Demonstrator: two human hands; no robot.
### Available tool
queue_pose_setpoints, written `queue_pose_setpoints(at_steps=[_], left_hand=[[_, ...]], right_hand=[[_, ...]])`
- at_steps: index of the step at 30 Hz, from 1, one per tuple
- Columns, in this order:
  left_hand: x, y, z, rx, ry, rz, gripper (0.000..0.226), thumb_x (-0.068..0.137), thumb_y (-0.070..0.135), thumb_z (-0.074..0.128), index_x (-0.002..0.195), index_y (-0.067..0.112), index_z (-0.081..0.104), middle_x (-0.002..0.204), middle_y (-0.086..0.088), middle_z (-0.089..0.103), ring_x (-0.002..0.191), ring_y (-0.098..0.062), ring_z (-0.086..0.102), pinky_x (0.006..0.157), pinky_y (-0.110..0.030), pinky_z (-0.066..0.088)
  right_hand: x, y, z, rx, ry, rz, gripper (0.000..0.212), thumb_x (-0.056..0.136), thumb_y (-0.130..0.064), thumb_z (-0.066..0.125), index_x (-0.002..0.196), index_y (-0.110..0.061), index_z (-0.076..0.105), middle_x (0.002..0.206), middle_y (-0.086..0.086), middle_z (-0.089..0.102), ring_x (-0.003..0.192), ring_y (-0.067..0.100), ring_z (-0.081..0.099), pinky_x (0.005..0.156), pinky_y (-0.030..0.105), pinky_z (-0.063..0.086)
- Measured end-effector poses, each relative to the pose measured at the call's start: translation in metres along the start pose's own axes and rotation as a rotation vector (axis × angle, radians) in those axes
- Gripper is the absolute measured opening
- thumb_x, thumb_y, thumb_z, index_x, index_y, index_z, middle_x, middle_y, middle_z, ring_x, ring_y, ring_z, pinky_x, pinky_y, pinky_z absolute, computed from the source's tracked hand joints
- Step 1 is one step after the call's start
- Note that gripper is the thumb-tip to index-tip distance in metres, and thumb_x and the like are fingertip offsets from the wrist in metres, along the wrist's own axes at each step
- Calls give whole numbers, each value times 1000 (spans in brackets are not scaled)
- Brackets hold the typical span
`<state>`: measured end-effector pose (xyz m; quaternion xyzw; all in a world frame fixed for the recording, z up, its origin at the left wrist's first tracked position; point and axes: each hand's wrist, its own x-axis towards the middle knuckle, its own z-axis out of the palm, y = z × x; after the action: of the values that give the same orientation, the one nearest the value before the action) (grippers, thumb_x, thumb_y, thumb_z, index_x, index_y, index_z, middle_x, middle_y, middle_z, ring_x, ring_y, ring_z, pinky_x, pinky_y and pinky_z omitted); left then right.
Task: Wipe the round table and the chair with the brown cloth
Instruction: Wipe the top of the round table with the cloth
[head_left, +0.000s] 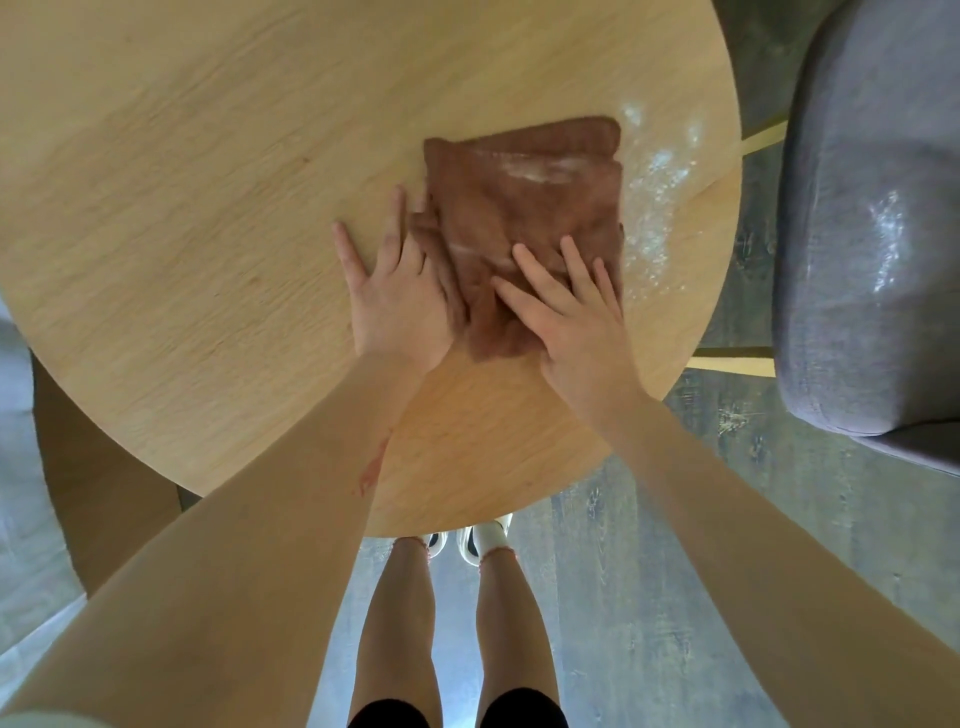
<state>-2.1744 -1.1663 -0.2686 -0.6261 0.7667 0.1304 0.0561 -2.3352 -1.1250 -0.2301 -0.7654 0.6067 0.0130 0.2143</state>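
A folded brown cloth (524, 208) lies flat on the round light-wood table (208, 208), toward its right side, with white powder on its top. My right hand (569, 312) presses flat on the cloth's near part, fingers spread. My left hand (395, 296) lies flat at the cloth's left edge, fingers apart, mostly on bare wood; its inner fingers look blurred against the cloth. White powder (660, 176) is scattered on the table just right of the cloth. The grey upholstered chair (872, 234) stands right of the table, with a white smear on its seat.
A dark wood-plank floor (649, 571) shows below and right of the table. My legs and white shoes (483, 540) stand at the table's near edge. Light wooden chair legs (732, 361) reach toward the table. A brown shape (104, 493) sits under the table at left.
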Motion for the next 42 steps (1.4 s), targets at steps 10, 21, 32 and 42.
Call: queue_pose_setpoints(at_steps=[10,21,32,42], left_hand=[[1,2,7,-22,29,-53,54,95,39,8,146,24,2,158,0,9,145,-20,4,109,-57,-8],[2,1,8,-5,15,-59,55,94,40,6,146,24,0,158,1,6,145,-19,3,108,-56,-11],[17,16,-13,-60,18,-43,54,93,33,22,143,13,25,152,-9,29,143,-26,17,107,-62,-7],[63,44,-3,-53,38,-37,61,91,33,13,147,11,5,158,-5,10,145,-19,5,114,-51,-4]], right_hand=[[-38,85,0,12,233,205,46,83,7,51,124,-14,57,139,15,48,130,50,33,100,68,31],[-32,104,-27,241,492,711,55,73,10,42,120,-12,60,137,15,49,122,34,45,103,36,37],[56,44,-89,516,891,508,62,71,11,39,129,-9,50,143,26,33,132,39,36,110,24,31],[88,61,-42,-32,129,186,57,91,-9,40,138,-40,32,157,1,14,134,34,24,102,45,27]])
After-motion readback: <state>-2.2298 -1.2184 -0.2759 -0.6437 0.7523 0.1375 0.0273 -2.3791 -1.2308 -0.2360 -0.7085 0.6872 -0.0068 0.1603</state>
